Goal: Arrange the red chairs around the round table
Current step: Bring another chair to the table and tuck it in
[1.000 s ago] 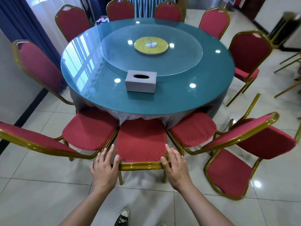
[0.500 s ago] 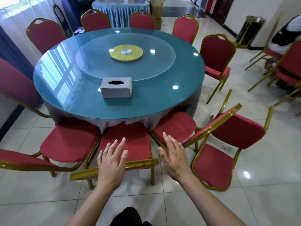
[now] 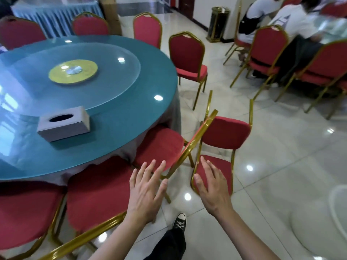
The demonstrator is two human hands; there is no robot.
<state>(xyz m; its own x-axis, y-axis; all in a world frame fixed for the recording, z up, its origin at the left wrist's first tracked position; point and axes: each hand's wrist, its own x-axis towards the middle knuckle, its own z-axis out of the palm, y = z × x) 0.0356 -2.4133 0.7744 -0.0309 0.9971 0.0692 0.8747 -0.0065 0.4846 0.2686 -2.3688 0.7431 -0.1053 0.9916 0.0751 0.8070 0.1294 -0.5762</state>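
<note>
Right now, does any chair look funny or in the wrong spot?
Yes. One red chair, just past the right hand, stands out on the floor away from the round table. Its seat is not under the table's edge like the tucked-in chairs beside it, and it seems turned the other way.

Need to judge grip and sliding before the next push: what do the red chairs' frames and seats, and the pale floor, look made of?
The stray red chair's gold frame looks like painted or plated metal tube, thin and glossy. Its red seat pad looks like woven fabric over padding, matte and slightly textured. The pale tiled floor looks like polished stone or ceramic: grout lines and mirror-like light spots. It probably lets chair legs slide easily.
</note>
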